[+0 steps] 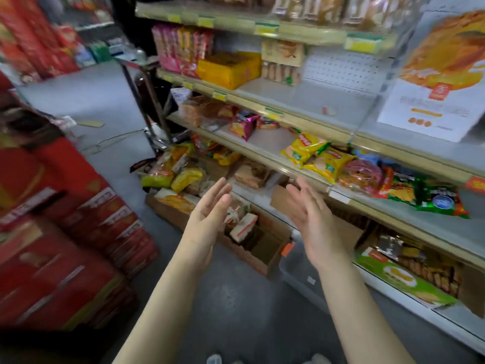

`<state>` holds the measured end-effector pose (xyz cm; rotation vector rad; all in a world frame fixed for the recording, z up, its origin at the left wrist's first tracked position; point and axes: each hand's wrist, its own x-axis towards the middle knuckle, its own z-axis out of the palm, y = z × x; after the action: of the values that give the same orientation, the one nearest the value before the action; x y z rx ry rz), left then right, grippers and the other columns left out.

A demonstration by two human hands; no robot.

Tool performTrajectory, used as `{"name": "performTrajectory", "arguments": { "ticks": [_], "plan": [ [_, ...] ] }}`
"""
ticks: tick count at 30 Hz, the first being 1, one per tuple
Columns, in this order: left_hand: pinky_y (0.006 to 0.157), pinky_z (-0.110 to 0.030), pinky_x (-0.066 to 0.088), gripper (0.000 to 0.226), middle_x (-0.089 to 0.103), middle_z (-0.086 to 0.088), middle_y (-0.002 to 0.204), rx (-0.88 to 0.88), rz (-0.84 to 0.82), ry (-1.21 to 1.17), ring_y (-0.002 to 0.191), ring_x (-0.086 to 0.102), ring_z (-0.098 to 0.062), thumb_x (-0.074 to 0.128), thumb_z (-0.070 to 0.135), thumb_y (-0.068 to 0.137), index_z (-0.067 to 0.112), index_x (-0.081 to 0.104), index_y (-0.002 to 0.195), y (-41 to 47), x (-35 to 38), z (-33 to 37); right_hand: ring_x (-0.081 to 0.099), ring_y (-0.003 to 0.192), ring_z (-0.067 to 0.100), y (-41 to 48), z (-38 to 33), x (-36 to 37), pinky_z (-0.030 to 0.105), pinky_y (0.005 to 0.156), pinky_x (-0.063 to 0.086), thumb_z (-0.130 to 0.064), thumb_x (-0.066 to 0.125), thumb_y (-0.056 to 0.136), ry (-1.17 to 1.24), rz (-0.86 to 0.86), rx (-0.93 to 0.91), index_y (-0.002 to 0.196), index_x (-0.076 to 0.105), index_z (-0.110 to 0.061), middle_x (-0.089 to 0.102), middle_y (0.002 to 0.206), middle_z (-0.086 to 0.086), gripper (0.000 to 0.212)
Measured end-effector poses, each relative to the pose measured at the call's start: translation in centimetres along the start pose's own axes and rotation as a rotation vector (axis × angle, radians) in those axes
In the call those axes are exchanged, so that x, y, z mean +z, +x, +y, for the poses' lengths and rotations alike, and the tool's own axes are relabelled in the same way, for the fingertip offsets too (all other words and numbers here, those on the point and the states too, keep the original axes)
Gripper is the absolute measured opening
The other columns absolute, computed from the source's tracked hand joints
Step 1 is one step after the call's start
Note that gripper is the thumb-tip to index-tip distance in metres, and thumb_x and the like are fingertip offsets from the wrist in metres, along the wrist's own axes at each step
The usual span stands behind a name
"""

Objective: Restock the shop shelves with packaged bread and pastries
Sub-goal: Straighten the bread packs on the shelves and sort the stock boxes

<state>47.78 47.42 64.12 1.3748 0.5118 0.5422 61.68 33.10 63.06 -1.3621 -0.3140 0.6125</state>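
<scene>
Hovering spread, left hand and right hand frame open air beside the shelf edge.

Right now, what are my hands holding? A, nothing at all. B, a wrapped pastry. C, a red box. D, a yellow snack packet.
A: the left hand and the right hand are both open, fingers straight and palms facing each other, gripping nothing.

glossy plastic snack packets; matt brown cardboard box; smooth metal shelf.
</scene>
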Motion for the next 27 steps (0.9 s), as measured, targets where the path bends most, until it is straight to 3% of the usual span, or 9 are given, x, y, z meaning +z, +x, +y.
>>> {"name": "performTrajectory", "arguments": {
  "ticks": [5, 10, 14, 20, 27],
  "plan": [
    [0.108, -0.027, 0.037, 0.056, 0.057, 0.019, 0.137, -0.020, 0.072, -0.019, 0.131, 0.050, -0.001, 0.063, 0.058, 0.081, 0.044, 0.051, 0.134, 0.8, -5.0, -0.3, 0.050, 0.129, 0.007, 2.1, 0.7, 4.6, 0.032, 0.109, 0.037, -0.044, 0.042, 0.101, -0.051, -0.023, 0.004, 0.143, 0.043, -0.036, 0.056, 0.140, -0.011, 0.042],
    [0.111, -0.030, 0.037, 0.054, 0.057, 0.021, 0.137, -0.054, 0.116, -0.037, 0.132, 0.048, -0.001, 0.063, 0.058, 0.080, 0.047, 0.051, 0.131, 3.1, -7.9, -0.9, 0.048, 0.133, 0.014, 5.7, 2.0, 7.5, 0.040, 0.114, 0.036, -0.042, 0.044, 0.101, -0.057, -0.041, 0.053, 0.142, 0.043, -0.037, 0.055, 0.141, -0.008, 0.041],
    [0.114, -0.032, 0.035, 0.052, 0.056, 0.019, 0.138, -0.083, 0.133, -0.024, 0.132, 0.047, -0.001, 0.059, 0.051, 0.083, 0.045, 0.051, 0.133, 7.6, -9.6, -1.6, 0.048, 0.133, 0.013, 10.6, 3.0, 9.1, 0.044, 0.116, 0.034, -0.042, 0.044, 0.102, -0.062, -0.042, 0.098, 0.139, 0.045, -0.038, 0.058, 0.134, -0.012, 0.038],
    [0.112, -0.030, 0.036, 0.055, 0.056, 0.020, 0.137, -0.144, 0.100, 0.000, 0.130, 0.048, 0.001, 0.060, 0.053, 0.080, 0.045, 0.051, 0.134, 16.1, -10.2, -2.5, 0.045, 0.130, 0.010, 19.3, 3.4, 10.7, 0.045, 0.118, 0.028, -0.055, 0.046, 0.093, -0.057, -0.020, 0.150, 0.142, 0.043, -0.038, 0.054, 0.134, -0.015, 0.052],
    [0.105, -0.024, 0.038, 0.045, 0.057, 0.020, 0.137, -0.197, 0.063, -0.014, 0.128, 0.050, 0.001, 0.062, 0.053, 0.080, 0.052, 0.054, 0.124, 25.5, -11.3, -3.3, 0.049, 0.128, 0.009, 28.5, 4.9, 12.4, 0.042, 0.115, 0.033, -0.045, 0.043, 0.103, -0.134, 0.010, 0.199, 0.144, 0.045, -0.032, 0.060, 0.124, -0.020, 0.044]
  ]
}}
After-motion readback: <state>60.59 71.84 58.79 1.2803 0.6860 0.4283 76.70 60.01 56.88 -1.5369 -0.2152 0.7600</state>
